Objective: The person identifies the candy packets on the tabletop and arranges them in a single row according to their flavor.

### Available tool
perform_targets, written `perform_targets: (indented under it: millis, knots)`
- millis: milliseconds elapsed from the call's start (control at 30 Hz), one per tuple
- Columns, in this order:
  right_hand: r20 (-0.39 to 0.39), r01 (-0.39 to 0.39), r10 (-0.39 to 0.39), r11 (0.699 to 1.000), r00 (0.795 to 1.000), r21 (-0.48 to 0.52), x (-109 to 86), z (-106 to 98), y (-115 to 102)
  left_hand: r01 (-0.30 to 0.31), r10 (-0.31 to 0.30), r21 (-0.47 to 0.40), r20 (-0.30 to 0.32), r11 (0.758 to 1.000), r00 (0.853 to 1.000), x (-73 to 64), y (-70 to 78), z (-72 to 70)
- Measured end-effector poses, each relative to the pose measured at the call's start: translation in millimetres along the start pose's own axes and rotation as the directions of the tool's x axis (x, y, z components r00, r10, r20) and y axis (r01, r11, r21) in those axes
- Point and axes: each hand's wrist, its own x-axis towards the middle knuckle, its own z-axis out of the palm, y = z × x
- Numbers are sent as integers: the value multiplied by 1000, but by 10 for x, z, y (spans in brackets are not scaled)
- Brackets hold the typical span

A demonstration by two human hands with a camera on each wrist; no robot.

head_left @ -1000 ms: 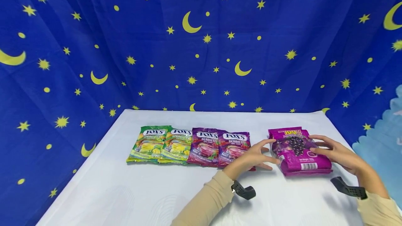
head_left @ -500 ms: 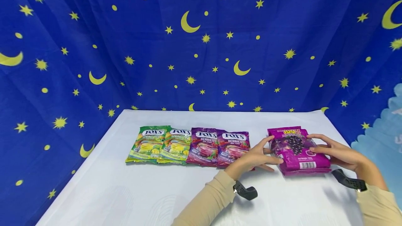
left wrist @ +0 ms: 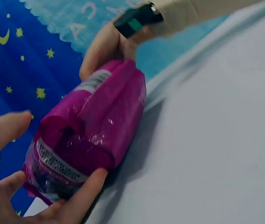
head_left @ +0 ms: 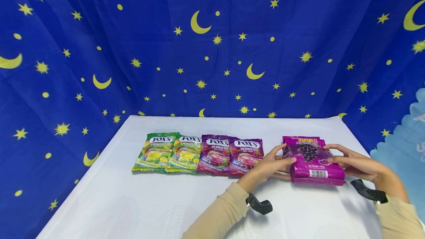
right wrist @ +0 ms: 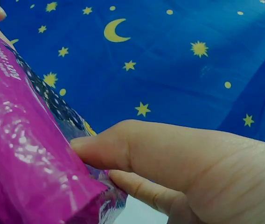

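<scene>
A plump magenta candy bag [head_left: 303, 168] with a grape picture and a barcode is held between both hands at the right of the table. My left hand [head_left: 269, 165] grips its left side, thumb over the front and fingers lower down. From the left wrist view, the bag's [left wrist: 118, 116] near end shows a fold and a printed label, with a shadow on the cloth below. My right hand [head_left: 360, 165] holds the opposite side; in the right wrist view its thumb [right wrist: 104, 149] presses the shiny wrapper and other fingers reach behind.
Left of the hands lies an overlapping row of Fox's candy bags: green spring tea bags [head_left: 156, 152] and purple berries bags [head_left: 216, 158]. My left forearm is near the rightmost one. A white cloth covers the table [head_left: 149, 202]; a blue star curtain [head_left: 166, 47] hangs behind.
The left hand has closed in from beside the magenta bag to a grip on its side. The bag has shifted slightly left and turned a little between the hands.
</scene>
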Motion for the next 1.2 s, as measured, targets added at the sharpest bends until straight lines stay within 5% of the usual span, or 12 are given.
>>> perform_targets:
  millis: [233,433,967,1200]
  knots:
    - [34,0,0,1000,999,19,-15,63,12,-17,35,114,-156,993,987,-25,-9,50]
    - [16,-19,18,999,1000,47,-34,187,47,10,35,187,-231,982,972,-72,11,89]
    - [-204,5,-17,998,979,-63,-19,615,-85,-36,102,267,-238,963,966,-225,106,-70]
    - [-273,15,-51,991,961,-132,29,851,-189,-47,132,286,-283,957,950,-280,109,-168]
